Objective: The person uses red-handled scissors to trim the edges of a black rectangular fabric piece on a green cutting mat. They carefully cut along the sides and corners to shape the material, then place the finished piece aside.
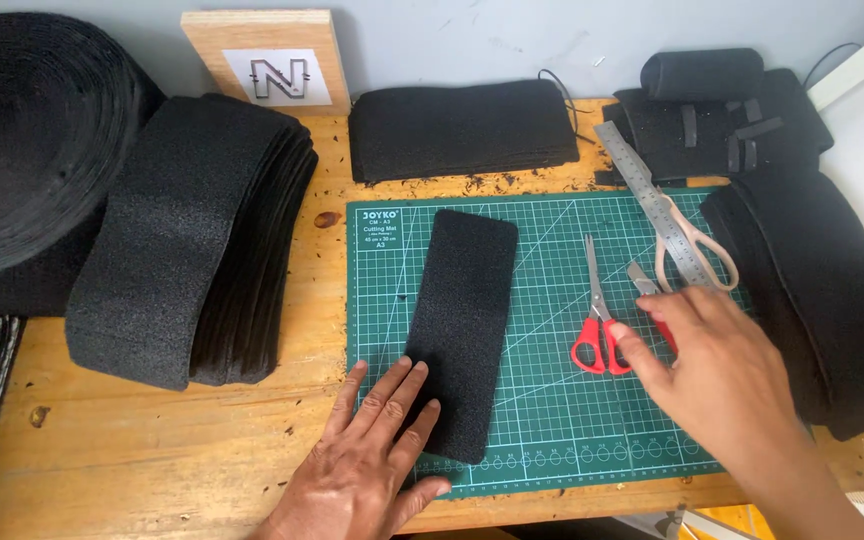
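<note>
Wooden surface [152, 440] against a pale wall, seen from above, with a green cutting mat [552, 400] laid on it. On the mat lies a black foam strip [467, 330], rectangular, slightly tilted, its long side running away from the viewer. The left hand [367, 460] lies flat, fingers spread, grip released, with fingertips pressing the strip's lower left corner. The right hand [722, 375] hovers over the right part of the mat, grip released, fingers loosely extended; its fingertip touches or nearly touches the handle of red scissors [597, 320], which lie closed on the mat, blades pointing away. Just beside them lies a small knife with a red handle [650, 295], partly hidden by the hand. A steel ruler [642, 185] crosses the mat's upper right corner, with beige-handled scissors [692, 250] on top of it. Stacks of black foam strips [187, 240] sit left of the mat, another stack [457, 125] behind it, and more black pieces [812, 280] to the right.
</note>
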